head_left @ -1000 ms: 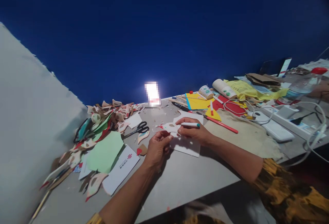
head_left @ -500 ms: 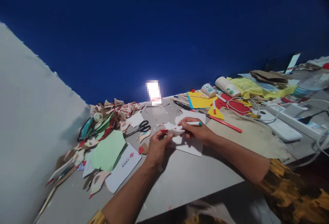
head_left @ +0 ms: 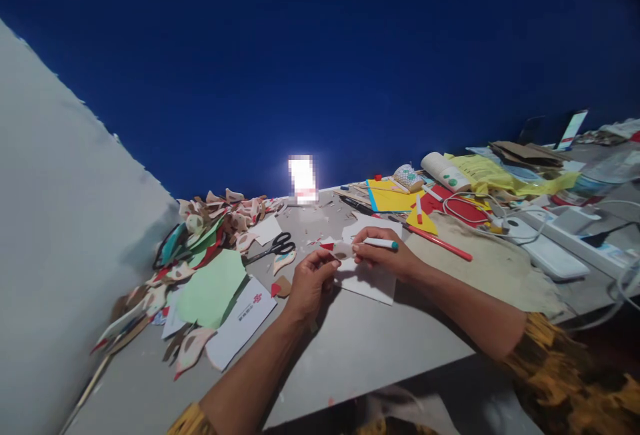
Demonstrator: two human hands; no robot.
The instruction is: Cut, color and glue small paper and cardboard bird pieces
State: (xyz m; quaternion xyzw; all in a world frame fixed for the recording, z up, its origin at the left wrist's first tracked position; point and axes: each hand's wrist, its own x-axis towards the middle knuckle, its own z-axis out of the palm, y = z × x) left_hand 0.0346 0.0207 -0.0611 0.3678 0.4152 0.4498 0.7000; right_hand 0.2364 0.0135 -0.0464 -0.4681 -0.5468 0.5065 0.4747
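Observation:
My left hand (head_left: 309, 283) and my right hand (head_left: 384, 259) meet over a grey table (head_left: 360, 348). Between their fingertips they pinch a small white paper cutout (head_left: 341, 249) with a brown patch and a red tip. My right hand also holds a white marker with a teal cap (head_left: 380, 244), lying across its fingers. Under the hands lies a white sheet of paper (head_left: 367, 280).
Left of my hands are black scissors (head_left: 274, 246), a green paper (head_left: 213, 288), a white envelope (head_left: 240, 324) and a heap of paper cutouts (head_left: 200, 235). To the right lie yellow and red paper (head_left: 395, 198), a red pencil (head_left: 440, 243), a white roll (head_left: 441, 170), cables and a power strip (head_left: 575, 235).
The cutout has been turned between my fingers, so its brown patch now faces up. Both hands stay in about the same place; the view has shifted slightly.

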